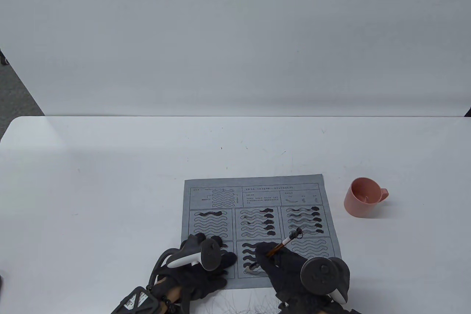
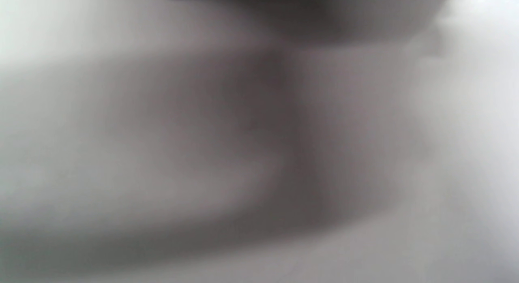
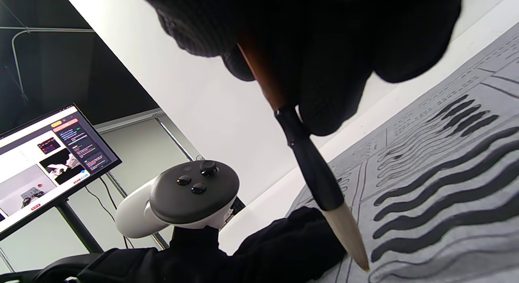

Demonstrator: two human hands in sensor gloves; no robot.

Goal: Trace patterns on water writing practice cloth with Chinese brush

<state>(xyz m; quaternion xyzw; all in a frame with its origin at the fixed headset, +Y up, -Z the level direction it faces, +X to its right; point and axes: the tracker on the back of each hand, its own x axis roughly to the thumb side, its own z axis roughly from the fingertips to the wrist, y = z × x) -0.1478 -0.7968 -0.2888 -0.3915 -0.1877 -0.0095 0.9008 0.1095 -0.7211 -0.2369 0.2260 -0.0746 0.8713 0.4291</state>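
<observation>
From the table view we see the grey practice cloth lying flat on the white table, and our right hand curled around the brown shaft of the brush, pinching it near its middle. From that grip the shaft runs up and away to its looped end, and the bristle tip comes down toward us onto the cloth's lower middle panel, where several wavy lines are already dark. Our left hand lies to the left of the grip, fingers spread flat on the cloth's lower left panels, pressing it down and holding nothing. A pink cup stands on the table well apart from the grip, beyond it and to the right, off the cloth. The left wrist view gives us only a grey blur, and we cannot tell anything from it. In the right wrist view our gloved fingers close on the brush just above its black ferrule, and below the grip the pale tip touches the cloth at the start of an outlined wave. Past the tip lies our left hand with its tracker, and a monitor stands behind.
</observation>
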